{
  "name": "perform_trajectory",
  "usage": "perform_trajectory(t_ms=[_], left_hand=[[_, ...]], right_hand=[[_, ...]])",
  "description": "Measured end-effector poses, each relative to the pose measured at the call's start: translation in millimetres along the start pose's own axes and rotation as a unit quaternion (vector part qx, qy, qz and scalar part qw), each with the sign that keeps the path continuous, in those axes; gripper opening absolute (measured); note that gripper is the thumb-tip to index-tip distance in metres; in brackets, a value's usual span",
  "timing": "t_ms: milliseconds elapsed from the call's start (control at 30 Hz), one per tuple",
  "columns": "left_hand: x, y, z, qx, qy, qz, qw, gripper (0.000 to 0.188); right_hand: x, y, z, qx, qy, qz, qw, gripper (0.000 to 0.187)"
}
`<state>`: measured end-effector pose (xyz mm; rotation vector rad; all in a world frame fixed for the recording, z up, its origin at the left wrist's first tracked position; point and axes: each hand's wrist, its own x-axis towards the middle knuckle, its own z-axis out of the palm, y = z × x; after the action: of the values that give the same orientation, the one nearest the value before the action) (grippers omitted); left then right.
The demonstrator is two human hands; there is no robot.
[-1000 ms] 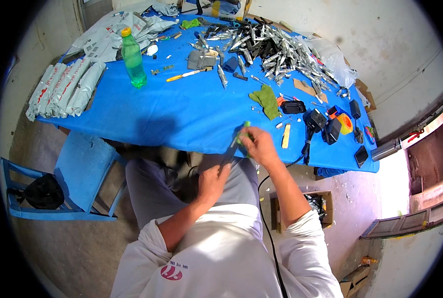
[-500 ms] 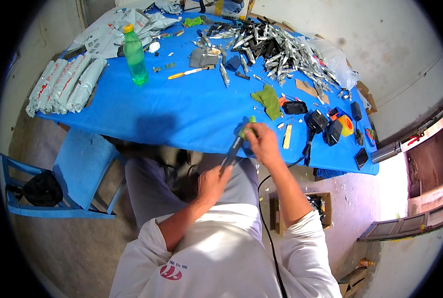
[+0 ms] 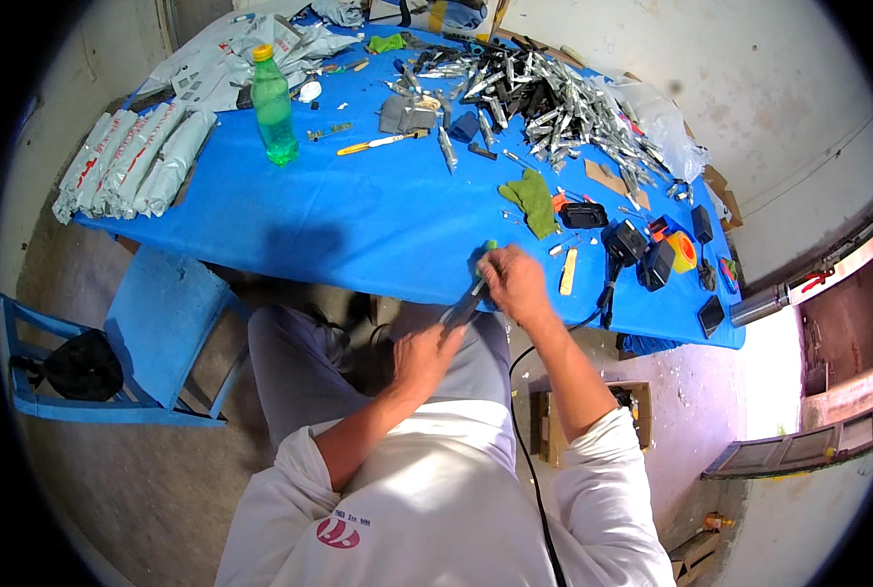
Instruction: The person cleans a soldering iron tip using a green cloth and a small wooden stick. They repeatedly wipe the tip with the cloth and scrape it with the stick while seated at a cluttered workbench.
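At the table's near edge, my left hand point(image 3: 425, 358) is closed round the lower end of a slim dark grey bar point(image 3: 464, 305), tilted up toward the right. My right hand point(image 3: 514, 282) is closed at the bar's upper end, and a bit of green cloth point(image 3: 491, 247) pokes out above its fingers. Those fingers hide the bar's tip. Just beyond my right hand lies a crumpled olive-green rag point(image 3: 531, 203), with a yellow-handled flat tool point(image 3: 567, 271) to its right.
A heap of silvery wrapped pieces point(image 3: 563, 103) covers the far right of the blue table point(image 3: 231, 220). A green bottle point(image 3: 273, 112) stands left of centre, near grey plastic packages point(image 3: 133, 161). Black adapters point(image 3: 624, 242) and orange tape point(image 3: 684, 250) lie right. A blue chair point(image 3: 162, 328) stands left.
My right hand, with the green cloth, has shifted slightly nearer me along the bar. My left hand keeps its hold, and the whole view has moved a little.
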<state>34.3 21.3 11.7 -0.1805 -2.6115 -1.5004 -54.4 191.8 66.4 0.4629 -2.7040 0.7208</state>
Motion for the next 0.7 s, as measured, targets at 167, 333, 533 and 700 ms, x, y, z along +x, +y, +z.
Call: perform_trajectory(t_ms=[167, 333, 533, 700], left_hand=[[-6.7, -7.3, 7.0, -0.033, 0.019, 0.022, 0.999, 0.039], [-4.5, -4.8, 2.8, 0.005, 0.007, 0.012, 1.0, 0.039], [-6.9, -12.6, 10.6, 0.004, -0.004, 0.018, 1.0, 0.04], [-6.4, -8.8, 7.5, -0.032, -0.039, -0.051, 0.997, 0.042]], right_hand=[[-43.6, -40.4, 10.9, 0.063, -0.081, -0.066, 0.993, 0.011], [-27.1, -6.9, 3.8, 0.028, 0.002, -0.028, 0.999, 0.011], [-44.9, -31.5, -1.9, 0.056, -0.07, -0.104, 0.991, 0.008], [-41.1, -7.0, 8.6, 0.104, 0.002, -0.055, 0.993, 0.009]])
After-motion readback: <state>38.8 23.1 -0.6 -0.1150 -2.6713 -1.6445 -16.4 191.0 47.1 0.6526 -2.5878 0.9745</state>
